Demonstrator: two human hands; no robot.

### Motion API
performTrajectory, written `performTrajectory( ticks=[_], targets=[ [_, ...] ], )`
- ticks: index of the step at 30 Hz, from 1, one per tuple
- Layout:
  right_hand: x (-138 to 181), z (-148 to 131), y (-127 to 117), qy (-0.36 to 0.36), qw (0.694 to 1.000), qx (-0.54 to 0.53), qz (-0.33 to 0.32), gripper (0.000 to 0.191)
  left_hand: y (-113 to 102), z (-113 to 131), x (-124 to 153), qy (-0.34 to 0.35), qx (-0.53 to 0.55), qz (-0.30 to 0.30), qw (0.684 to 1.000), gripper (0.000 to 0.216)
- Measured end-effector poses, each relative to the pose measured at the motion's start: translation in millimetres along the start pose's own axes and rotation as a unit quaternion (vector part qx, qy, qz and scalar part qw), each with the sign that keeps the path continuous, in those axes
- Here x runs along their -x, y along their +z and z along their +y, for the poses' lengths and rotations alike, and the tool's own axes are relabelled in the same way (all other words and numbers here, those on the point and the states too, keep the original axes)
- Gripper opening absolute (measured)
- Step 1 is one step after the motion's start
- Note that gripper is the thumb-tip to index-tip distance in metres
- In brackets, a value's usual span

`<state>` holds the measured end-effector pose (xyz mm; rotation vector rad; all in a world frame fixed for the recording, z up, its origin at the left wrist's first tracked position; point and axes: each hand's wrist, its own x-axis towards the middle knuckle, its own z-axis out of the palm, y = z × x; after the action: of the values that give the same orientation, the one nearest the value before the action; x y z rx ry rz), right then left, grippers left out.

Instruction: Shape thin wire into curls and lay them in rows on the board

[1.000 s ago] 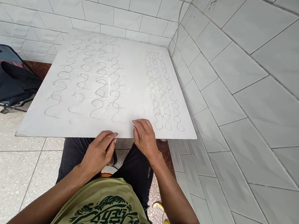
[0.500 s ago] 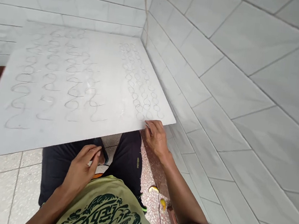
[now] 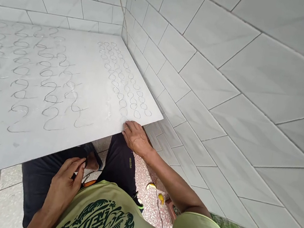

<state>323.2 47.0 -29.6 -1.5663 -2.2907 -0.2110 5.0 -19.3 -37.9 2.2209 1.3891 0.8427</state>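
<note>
Resting the right hand (image 3: pixel 135 138) on the near edge of the white worktop (image 3: pixel 91 83), at the centre of the frame, with fingers bent; cannot tell whether grasping anything. Holding the left hand (image 3: pixel 65 180) loosely curled above the dark trousers (image 3: pixel 36 184), lower left of centre; cannot tell whether pinching anything. Can see large thin loops (image 3: pixel 50 84) on the worktop at left, smaller loops (image 3: pixel 126 94) near the centre
</note>
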Motion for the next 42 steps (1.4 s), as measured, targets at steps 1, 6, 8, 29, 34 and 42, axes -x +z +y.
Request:
performTrajectory(
  ticks=[1, 6, 8, 29, 34, 42],
  targets=[
    [4.3, -2.0, 3.5, -0.001, 1.0, -0.003, 0.007, 0.038, -0.3, 1.1, -0.6, -0.001, 0.002, -0.002, 1.0, 0.026],
    [21.1, 2.0, 22.7, -0.032, 0.997, -0.043, 0.049, 0.035, 1.4, 9.0, -5.1, -0.004, 0.032, -0.015, 0.999, 0.026],
    [24.0, 5.8, 27.1, -0.049, 0.995, -0.058, 0.059, 0.034, 2.9, 11.2, -6.6, -0.002, 0.038, -0.016, 0.999, 0.026],
    [9.5, -128.7, -1.4, 0.386, 0.511, -0.76, 0.112, 0.023, 0.5, 64.2, -62.5, -0.293, 0.409, -0.022, 0.864, 0.046],
    [16.7, -126.0, 6.3, 0.344, 0.613, -0.711, 0.03, 0.022, -0.4, 52.3, -56.5, -0.29, 0.442, -0.019, 0.849, 0.037],
    [9.5, -107.1, -9.5, 0.119, 0.934, -0.335, -0.007, 0.019, -1.8, 28.9, -54.3, -0.286, 0.46, -0.09, 0.836, 0.033]
  ],
)
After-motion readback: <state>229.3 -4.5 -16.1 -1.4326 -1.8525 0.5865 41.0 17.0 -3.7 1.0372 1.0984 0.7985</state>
